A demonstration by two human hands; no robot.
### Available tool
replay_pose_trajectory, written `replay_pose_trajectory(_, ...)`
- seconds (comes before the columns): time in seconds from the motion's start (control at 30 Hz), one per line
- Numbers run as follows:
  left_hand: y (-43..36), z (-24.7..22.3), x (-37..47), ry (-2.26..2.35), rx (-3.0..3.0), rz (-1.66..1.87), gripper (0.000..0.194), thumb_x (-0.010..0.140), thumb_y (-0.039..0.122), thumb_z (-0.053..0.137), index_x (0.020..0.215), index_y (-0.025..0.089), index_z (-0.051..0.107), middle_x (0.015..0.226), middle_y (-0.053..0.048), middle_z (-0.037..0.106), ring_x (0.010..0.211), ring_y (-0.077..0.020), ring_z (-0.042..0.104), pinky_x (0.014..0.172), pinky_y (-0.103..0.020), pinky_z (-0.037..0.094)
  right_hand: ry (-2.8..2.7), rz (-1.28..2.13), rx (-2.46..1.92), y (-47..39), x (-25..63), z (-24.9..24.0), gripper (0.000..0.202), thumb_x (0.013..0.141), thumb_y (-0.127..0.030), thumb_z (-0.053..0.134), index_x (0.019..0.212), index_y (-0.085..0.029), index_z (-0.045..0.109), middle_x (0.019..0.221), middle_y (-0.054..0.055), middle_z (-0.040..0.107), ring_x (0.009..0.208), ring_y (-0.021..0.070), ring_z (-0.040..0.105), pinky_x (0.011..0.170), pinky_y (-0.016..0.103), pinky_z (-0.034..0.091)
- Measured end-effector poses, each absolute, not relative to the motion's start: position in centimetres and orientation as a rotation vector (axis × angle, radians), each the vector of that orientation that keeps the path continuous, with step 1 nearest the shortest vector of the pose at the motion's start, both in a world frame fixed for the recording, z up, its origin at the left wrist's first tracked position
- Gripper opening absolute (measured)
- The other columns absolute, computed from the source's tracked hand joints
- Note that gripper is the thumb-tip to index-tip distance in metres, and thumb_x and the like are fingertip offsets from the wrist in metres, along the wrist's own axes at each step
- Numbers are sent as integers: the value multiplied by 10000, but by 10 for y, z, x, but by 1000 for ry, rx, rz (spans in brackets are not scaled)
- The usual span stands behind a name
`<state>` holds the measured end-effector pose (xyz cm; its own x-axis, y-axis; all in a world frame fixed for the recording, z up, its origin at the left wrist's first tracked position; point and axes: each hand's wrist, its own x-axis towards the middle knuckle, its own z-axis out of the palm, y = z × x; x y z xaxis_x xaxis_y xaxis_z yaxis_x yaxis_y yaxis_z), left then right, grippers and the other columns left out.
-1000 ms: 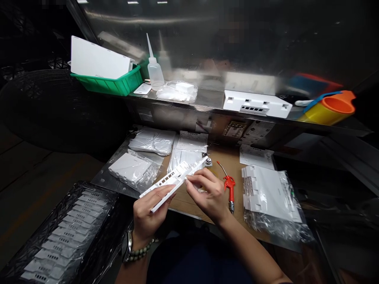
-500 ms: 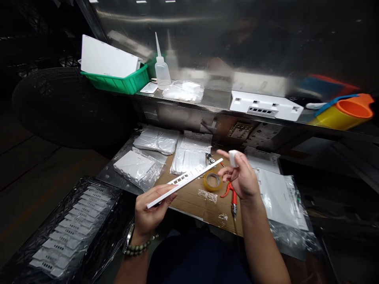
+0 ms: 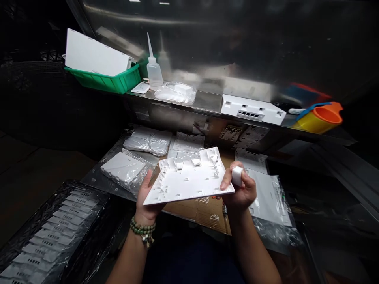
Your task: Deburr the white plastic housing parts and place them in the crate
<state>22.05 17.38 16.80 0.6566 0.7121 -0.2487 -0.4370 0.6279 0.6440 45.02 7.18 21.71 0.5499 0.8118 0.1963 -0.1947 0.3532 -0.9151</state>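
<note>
A white plastic housing cover [image 3: 189, 181], its inner side with clips and small posts facing up, is tilted in front of me over the bench. My left hand [image 3: 146, 197] holds it at the left edge, thumb up, with the other fingers hidden beneath. At the right corner, my right hand [image 3: 241, 187] pinches the cover with its thumb on the top face. A small white block [image 3: 237, 176], perhaps a folded cloth or pad, is also held in the fingers of that hand. Brown cardboard [image 3: 192, 211] lies below the cover.
Bagged white covers [image 3: 124, 167] and flat bagged parts [image 3: 148, 140] lie at left; more bagged covers [image 3: 266, 193] at right. A bin of stacked covers [image 3: 56, 232] stands lower left. The shelf holds a green tray [image 3: 103, 81], squeeze bottle [image 3: 154, 75] and finished-looking housing [image 3: 253, 108].
The cover has turned from nearly edge-on to showing its inner face. My right hand has come down onto its right corner, still with the small white block. The view has shifted slightly.
</note>
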Motion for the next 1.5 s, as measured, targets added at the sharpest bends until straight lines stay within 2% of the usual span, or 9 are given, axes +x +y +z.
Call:
replay_pose_trajectory(0.1,184,181,224,417,663,662,456,896,528,620,1105,151,766,1180,-182,772,1340,-404,589,1158,-605,424,-728,718,-1058,68,456,210,312,922,-576,390,944,-270,449,527,-51,565,321,167,491,374,312,420)
replay_pose_trajectory(0.2,188,198,222,433,728,726,462,887,469,628,1193,142,743,1209,-179,762,1331,-425,591,1131,-618,454,-691,714,-1068,63,464,201,263,959,-514,433,1014,-261,480,976,55,764,467,155,598,414,298,452)
replay_pose_trajectory(0.27,190,208,217,455,780,782,485,888,478,618,1235,157,729,1248,-166,751,1351,-428,572,1112,-624,473,-659,683,-1066,58,470,196,226,989,-462,460,1078,-261,513,1247,88,720,536,126,621,468,283,488)
replay_pose_trajectory(0.33,190,214,213,478,822,846,475,880,489,623,1234,192,734,1283,-136,742,1375,-417,552,1113,-617,481,-648,656,-1042,53,476,193,208,1002,-431,482,1113,-267,544,1319,90,672,574,105,626,516,275,517)
replay_pose_trajectory(0.57,188,218,209,590,900,957,336,858,529,622,872,244,802,1194,-90,782,1395,-415,534,1120,-640,480,-892,349,-1244,31,481,194,121,952,-329,643,1032,-255,695,1108,61,619,835,182,664,665,331,575)
replay_pose_trajectory(0.7,183,221,208,606,898,969,319,862,496,610,794,244,794,1104,-86,805,1374,-408,557,1122,-643,476,-1251,30,-1448,22,477,203,158,892,-205,737,1032,-276,750,977,51,639,885,213,644,698,350,557)
replay_pose_trajectory(0.87,179,220,208,558,780,967,253,819,412,676,750,193,784,1073,-136,805,1381,-442,537,1111,-672,461,-1345,-54,-1502,26,473,208,190,899,-144,727,1040,-269,754,948,37,646,837,193,645,687,339,545)
replay_pose_trajectory(1.27,173,221,210,642,679,1023,432,842,296,567,1189,95,727,1182,-191,770,1287,-449,617,1071,-674,492,-1218,-78,-1592,37,496,197,47,911,-254,742,944,-240,772,921,42,673,840,198,641,699,348,509)
replay_pose_trajectory(1.5,157,238,242,689,255,1001,610,839,121,581,1447,80,542,1213,-188,762,1179,-394,700,1078,-610,507,-1451,126,-1366,44,413,223,131,895,-194,753,1008,-260,756,986,50,639,927,214,628,782,372,538)
